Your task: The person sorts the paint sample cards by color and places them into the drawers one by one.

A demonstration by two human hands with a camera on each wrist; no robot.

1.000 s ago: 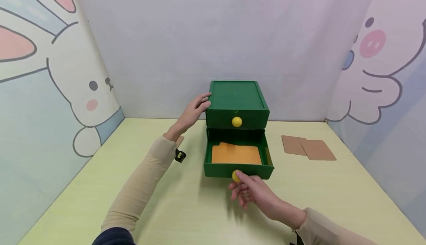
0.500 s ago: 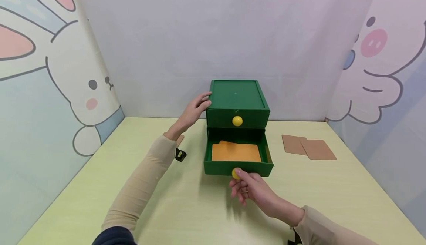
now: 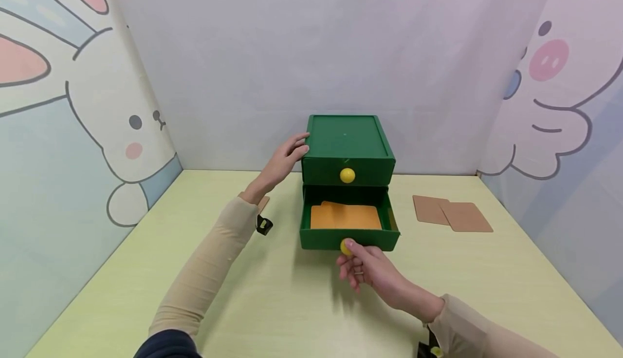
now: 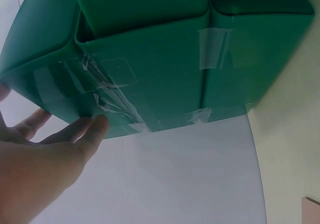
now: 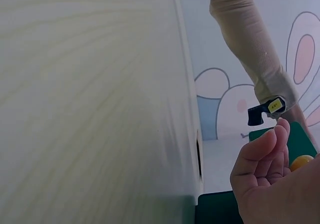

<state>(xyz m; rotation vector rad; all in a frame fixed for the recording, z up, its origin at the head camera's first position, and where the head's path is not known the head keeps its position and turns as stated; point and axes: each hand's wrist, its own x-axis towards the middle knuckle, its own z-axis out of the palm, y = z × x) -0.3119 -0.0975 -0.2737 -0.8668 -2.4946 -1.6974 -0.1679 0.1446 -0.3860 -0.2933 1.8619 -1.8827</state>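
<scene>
A green drawer cabinet with yellow knobs stands at the back of the table. Its lower drawer is pulled out, with orange cards lying inside. My right hand pinches the lower drawer's yellow knob between thumb and fingers, the other fingers bent below it. At the cabinet's upper left side rests my left hand, its fingers fairly straight along the edge. In the left wrist view, the fingertips touch the green side wall, which has strips of clear tape on it.
Two overlapping brown cards lie on the table to the right of the cabinet. Another brown card is partly hidden behind the left wrist. A wall rises close behind the cabinet, and printed side walls flank the table.
The lower drawer has slid a little way inward, the right hand moving with it on the knob. The left hand has stayed at the cabinet's side.
</scene>
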